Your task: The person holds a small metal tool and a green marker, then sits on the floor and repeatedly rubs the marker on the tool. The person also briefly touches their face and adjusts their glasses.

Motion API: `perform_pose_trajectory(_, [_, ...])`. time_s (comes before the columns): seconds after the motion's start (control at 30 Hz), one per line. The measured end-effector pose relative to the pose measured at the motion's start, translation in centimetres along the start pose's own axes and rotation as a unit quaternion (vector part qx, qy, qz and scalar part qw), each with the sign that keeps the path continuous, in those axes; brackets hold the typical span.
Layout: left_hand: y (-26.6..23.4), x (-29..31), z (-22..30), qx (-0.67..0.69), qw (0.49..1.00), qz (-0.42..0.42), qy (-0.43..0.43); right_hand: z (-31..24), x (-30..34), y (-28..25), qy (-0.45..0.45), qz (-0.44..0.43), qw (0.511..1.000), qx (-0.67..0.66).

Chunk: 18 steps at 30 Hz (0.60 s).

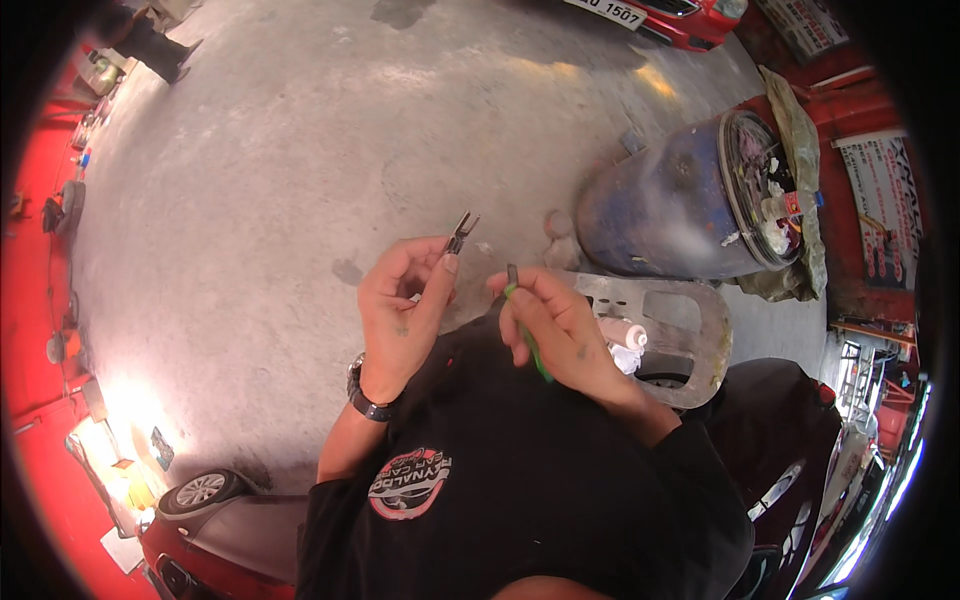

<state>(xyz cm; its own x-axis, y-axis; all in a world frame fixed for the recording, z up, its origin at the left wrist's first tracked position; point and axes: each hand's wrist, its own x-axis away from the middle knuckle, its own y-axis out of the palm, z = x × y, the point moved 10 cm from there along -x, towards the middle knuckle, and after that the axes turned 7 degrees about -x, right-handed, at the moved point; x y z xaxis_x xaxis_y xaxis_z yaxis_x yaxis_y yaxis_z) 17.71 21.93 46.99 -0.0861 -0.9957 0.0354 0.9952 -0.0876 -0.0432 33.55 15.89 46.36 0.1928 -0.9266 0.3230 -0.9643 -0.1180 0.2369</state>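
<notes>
In front of my chest, my left hand point(400, 310) pinches a small dark metal piece with two thin prongs point(461, 234) between thumb and fingers. The prongs point up and away from me. Just to the right, my right hand point(560, 325) is closed round a slim tool with a green handle point(531, 345). A short dark flat end of the tool sticks up past the fingers; its exact kind I cannot make out. The metal piece and the tool are apart, with a small gap between the hands.
A worn grey plastic chair point(712, 330) at my right holds a pinkish bottle point(622, 333). Beyond it stands a blue barrel point(650, 210) with rubbish on top. Cars are at the far right point(690, 28), near right point(770, 420) and lower left point(250, 530). A person point(150, 45) is at upper left.
</notes>
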Motion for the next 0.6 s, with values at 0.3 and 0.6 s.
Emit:
perform_pose_trajectory(0.3, [1.2,0.3,-0.7,0.046,0.995,-0.056,-0.062,-3.7,-2.6,-1.8,-0.288,0.067,0.919,0.262])
perform_pose_trajectory(0.6, [2.2,0.5,-1.2,0.087,0.986,-0.083,-0.113,-5.2,-2.4,-1.1,-0.371,0.066,0.869,0.321])
